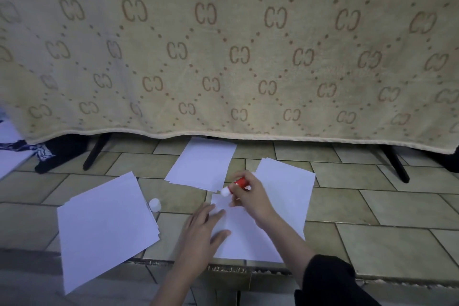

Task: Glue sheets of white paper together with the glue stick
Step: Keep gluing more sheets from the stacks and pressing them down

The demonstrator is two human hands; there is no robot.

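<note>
Gluing is the step in hand, as I read it: my right hand [250, 197] has its fingers curled round the red glue stick [238, 184], whose white tip points down and left at the far left corner of the sheet [244, 233] in front of me. Whether the tip actually touches the paper I cannot tell; it sits right at that corner. My left hand [202, 228] lies flat on the sheet's left side, fingers straight and spread, pressing it to the floor [372, 206].

The sheet lies on the tiles near the floor's near edge, its right side overlapping stack 1 [285, 181], which runs off to the right. Stack 2 [202, 164] lies just beyond the glue tip, toward the hanging blanket [223, 57]. Stack 3 [106, 226], the biggest in view, lies to the left, well apart from my hands. The cap [155, 204] stands between that stack and the sheet, so the stick is uncapped.

Next, I judge, the tip should be drawn along the sheet's far edge with light, even pressure while the left hand keeps the paper from sliding or creasing. After that, a fresh sheet would need to come off 1 of the stacks and be squared over the glued one.
</note>
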